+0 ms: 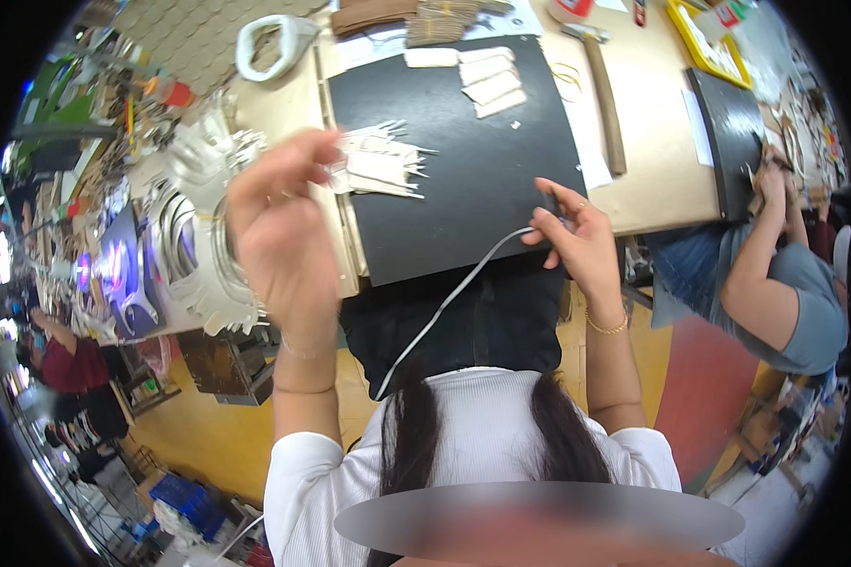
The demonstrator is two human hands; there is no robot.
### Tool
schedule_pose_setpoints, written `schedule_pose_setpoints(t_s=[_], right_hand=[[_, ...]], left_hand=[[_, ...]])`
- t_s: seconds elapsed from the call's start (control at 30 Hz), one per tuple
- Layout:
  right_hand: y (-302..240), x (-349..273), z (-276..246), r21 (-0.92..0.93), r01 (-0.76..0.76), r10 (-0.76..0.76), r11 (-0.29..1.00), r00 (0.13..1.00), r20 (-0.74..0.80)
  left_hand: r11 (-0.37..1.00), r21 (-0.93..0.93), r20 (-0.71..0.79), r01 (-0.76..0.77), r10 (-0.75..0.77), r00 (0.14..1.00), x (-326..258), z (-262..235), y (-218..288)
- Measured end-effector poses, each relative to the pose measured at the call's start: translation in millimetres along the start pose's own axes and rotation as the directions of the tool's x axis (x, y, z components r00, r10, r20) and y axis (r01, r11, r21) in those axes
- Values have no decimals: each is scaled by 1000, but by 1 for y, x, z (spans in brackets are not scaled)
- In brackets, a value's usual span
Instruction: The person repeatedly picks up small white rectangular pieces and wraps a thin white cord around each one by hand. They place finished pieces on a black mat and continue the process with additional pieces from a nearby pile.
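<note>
My left hand is raised over the left edge of the black board, smeared by motion. Its fingers are bent beside a bundle of pale strips with frayed, thread-like ends, and I cannot make out whether they touch it. At the board's right edge, my right hand has its thumb and fingers curled around the end of a thin whitish cord. That cord slopes down left across the board's front edge toward my lap. Several small cream rectangular pieces lie at the board's far side.
A hammer lies right of the board, with a yellow tray beyond it. A white ring-shaped container stands far left; brown stacked pieces lie behind. Silvery curved parts crowd the left. A co-worker sits at right.
</note>
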State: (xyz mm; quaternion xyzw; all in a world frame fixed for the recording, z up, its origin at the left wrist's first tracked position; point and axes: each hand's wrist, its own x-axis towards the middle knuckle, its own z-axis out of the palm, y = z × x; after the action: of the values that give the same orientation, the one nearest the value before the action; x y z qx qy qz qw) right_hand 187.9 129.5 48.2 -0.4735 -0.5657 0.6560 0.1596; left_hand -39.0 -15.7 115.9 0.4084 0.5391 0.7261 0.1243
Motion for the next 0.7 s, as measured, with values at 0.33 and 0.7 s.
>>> schedule_pose_setpoints(t_s=[0.33, 0.7], right_hand=[[13, 2, 2, -32, 43, -42, 999, 999, 24], [21, 7, -2, -36, 74, -73, 997, 997, 22]], left_hand=[[839, -533, 65, 110, -88, 994, -10, 42, 147], [675, -729, 76, -113, 244, 967, -9, 48, 133]])
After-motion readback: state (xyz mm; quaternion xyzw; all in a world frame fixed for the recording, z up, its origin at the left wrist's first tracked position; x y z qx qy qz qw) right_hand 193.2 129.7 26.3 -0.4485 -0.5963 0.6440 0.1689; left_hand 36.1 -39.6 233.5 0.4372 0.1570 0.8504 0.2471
